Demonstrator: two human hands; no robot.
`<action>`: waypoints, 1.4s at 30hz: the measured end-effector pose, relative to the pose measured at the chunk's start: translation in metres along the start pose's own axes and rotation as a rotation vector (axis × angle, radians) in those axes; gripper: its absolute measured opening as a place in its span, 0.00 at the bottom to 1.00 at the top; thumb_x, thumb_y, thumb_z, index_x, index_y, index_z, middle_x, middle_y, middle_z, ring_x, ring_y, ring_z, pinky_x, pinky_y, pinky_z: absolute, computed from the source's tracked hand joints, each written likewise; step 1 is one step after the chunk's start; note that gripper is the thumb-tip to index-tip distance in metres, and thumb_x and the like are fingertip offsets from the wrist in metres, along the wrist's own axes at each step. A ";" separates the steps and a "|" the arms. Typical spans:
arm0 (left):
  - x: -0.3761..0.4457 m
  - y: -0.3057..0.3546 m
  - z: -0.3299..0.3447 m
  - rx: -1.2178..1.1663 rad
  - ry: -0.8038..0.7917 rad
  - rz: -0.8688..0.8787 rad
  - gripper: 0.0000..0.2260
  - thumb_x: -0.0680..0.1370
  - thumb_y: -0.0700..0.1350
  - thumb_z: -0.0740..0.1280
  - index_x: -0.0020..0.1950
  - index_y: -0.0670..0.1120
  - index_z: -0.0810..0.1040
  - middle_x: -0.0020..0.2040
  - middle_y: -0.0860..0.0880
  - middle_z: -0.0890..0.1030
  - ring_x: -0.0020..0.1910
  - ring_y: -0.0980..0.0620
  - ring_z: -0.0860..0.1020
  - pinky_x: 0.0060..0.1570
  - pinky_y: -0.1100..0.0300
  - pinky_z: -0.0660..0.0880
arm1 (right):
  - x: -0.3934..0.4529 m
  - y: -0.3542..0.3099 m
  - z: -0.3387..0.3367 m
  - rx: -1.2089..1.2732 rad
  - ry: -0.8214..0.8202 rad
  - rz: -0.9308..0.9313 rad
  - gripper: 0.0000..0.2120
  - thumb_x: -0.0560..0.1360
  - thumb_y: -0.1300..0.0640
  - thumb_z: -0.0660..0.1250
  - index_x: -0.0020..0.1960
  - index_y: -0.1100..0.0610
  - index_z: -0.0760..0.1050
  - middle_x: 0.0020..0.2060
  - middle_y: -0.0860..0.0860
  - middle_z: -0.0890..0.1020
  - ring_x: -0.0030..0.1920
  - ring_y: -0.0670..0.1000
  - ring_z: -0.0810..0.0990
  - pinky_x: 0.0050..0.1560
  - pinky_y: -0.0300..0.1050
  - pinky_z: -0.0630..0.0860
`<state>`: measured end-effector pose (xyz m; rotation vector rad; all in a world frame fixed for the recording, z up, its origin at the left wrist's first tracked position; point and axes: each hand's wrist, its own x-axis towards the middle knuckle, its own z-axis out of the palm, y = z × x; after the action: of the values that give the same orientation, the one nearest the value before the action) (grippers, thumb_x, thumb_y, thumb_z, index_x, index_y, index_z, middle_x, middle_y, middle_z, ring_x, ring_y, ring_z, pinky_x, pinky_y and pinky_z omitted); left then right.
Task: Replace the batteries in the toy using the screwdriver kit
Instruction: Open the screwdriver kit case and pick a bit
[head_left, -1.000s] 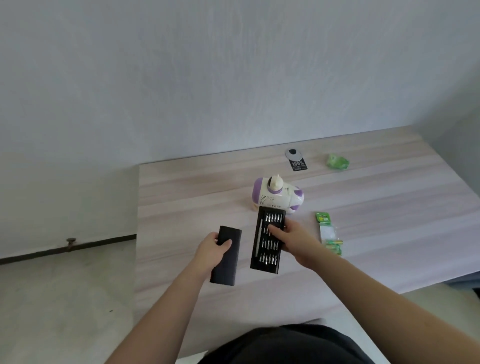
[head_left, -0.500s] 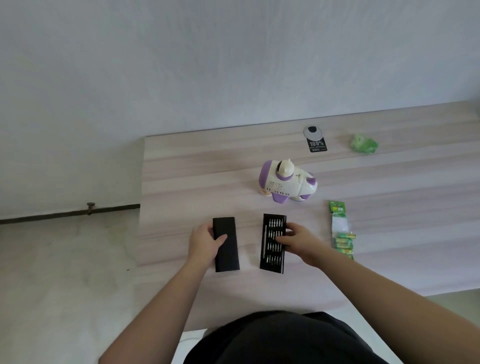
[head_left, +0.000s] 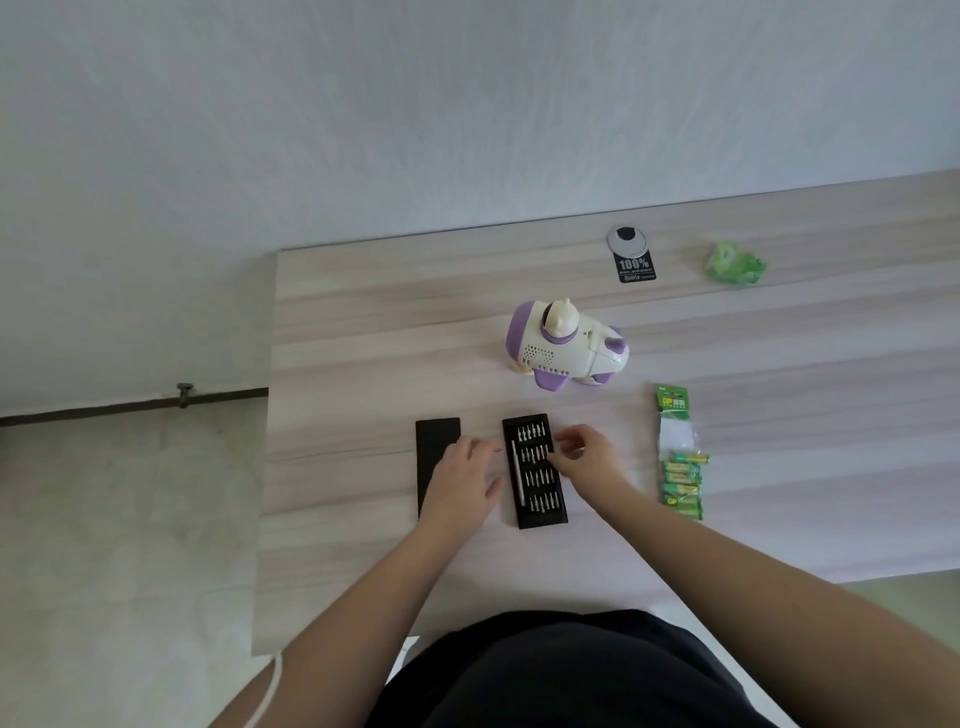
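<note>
The left hand (head_left: 460, 480) lies flat with straight, relaxed fingers between the black kit lid (head_left: 434, 457) and the open bit tray (head_left: 535, 470), its fingertips reaching toward the tray's left edge and holding nothing. The right hand (head_left: 584, 454) hovers at the tray's right edge with its fingers curled in a pinch over the upper rows of bits; whether it already has a bit between thumb and forefinger is too small to tell. The tray sits near the table's (head_left: 363, 322) front edge, and the toy (head_left: 566, 345) stands at about one o'clock from it, well apart. The toy is a white plastic vehicle with purple trim, a rounded figure on top and a dotted speaker grille on its side. It looks light, hollow and rigid, with smooth curved surfaces that may slip, so the broad white body is the place to take hold, not the small figure or the purple fins, which could snap. It will likely need turning over to reach the battery door. The green battery pack (head_left: 680, 457) lies at three o'clock from the tray, and a crumpled green wrapper (head_left: 735, 264) and a black card (head_left: 636, 267) lie beyond the toy.
</note>
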<state>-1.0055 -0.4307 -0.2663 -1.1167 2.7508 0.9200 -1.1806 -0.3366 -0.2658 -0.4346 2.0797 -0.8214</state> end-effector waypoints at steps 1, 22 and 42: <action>0.001 0.002 0.001 0.010 -0.028 0.015 0.20 0.74 0.48 0.69 0.65 0.46 0.74 0.59 0.46 0.74 0.57 0.45 0.73 0.57 0.51 0.72 | 0.000 0.000 0.000 -0.018 0.006 -0.007 0.13 0.70 0.62 0.73 0.54 0.59 0.76 0.42 0.52 0.77 0.43 0.51 0.76 0.46 0.44 0.75; 0.011 0.016 0.003 0.110 -0.278 0.018 0.48 0.65 0.56 0.78 0.78 0.48 0.55 0.73 0.50 0.62 0.71 0.48 0.64 0.63 0.51 0.70 | -0.014 0.001 0.017 -0.365 -0.012 -0.197 0.14 0.71 0.60 0.70 0.56 0.54 0.76 0.46 0.47 0.73 0.44 0.50 0.76 0.47 0.45 0.75; 0.012 0.019 0.001 0.068 -0.256 0.004 0.45 0.65 0.54 0.78 0.76 0.47 0.60 0.72 0.50 0.64 0.70 0.49 0.64 0.64 0.52 0.70 | -0.018 0.002 0.029 -0.245 0.003 -0.112 0.18 0.75 0.58 0.67 0.64 0.54 0.75 0.56 0.52 0.74 0.48 0.48 0.76 0.53 0.42 0.74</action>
<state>-1.0268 -0.4265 -0.2599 -0.9122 2.5582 0.8933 -1.1465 -0.3369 -0.2697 -0.6882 2.1838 -0.6324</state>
